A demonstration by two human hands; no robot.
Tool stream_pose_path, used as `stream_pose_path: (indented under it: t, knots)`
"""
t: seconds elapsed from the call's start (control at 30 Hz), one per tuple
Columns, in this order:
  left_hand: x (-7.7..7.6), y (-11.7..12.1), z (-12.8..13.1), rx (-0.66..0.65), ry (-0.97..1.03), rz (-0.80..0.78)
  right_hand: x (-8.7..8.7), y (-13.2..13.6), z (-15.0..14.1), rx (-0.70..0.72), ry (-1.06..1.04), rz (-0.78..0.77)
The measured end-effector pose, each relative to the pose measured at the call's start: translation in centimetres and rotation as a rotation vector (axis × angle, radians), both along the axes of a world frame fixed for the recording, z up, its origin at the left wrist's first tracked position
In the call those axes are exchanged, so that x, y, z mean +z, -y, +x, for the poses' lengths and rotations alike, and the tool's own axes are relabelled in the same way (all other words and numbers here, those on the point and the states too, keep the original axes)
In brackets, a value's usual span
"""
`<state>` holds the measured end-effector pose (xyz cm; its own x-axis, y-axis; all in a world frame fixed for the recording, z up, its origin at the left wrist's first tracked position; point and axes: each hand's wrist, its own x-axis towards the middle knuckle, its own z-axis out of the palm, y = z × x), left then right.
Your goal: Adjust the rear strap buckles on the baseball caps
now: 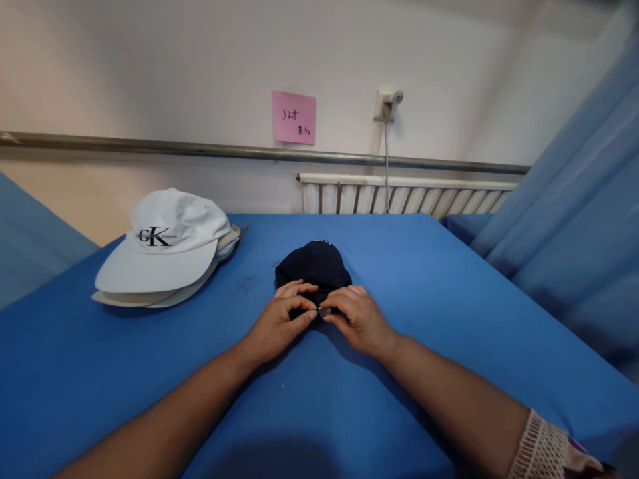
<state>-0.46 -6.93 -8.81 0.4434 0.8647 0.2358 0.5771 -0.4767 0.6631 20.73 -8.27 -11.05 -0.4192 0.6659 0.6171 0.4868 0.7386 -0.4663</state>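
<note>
A black cap (312,263) lies in the middle of the blue-covered table, its back strap side towards me. My left hand (284,313) pinches the cap's strap between thumb and forefinger, the other fingers resting against the crown. From the other side my right hand (357,316) grips the strap too, at a small metallic buckle (324,311). The two sets of fingertips almost meet there. Part of the strap is hidden behind my fingers, and I cannot tell whether the buckle is fastened.
Several caps are stacked at the left, a white cap (170,233) on top. Behind the table (409,266) are a metal rail (210,148), a radiator (369,196), a plugged socket (385,106) and a pink note (293,118). A blue curtain (579,166) hangs at the right.
</note>
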Motion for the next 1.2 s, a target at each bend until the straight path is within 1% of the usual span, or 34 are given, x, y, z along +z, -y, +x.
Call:
stream_pose_path:
  t: [0.27, 0.53, 0.8, 0.9, 1.07, 1.2]
  knots:
    - [-0.49, -0.34, -0.53, -0.023, -0.045, 0.0, -0.13, -0.19, 0.32, -0.01, 0.021, 0.011]
    - [-0.19, -0.21, -0.37, -0.044, -0.081, 0.015, -0.17, -0.11, 0.21, 0.001, 0.032, -0.009]
    - [0.2, 0.08, 0.08, -0.018, -0.069, -0.027, 0.06, 0.11, -0.04, 0.021, 0.009, -0.039]
    - [0.28, 0.21, 0.18, -0.021, -0.062, -0.013, 0.0, 0.09, -0.07, 0.018, 0.006, -0.036]
    - [0.07, 0.25, 0.18, -0.003, -0.078, 0.029, -0.15, -0.05, -0.04, 0.0, 0.032, -0.021]
    - [-0.22, 0.23, 0.28, -0.004, -0.061, -0.006, -0.13, -0.06, -0.18, -0.014, 0.049, -0.027]
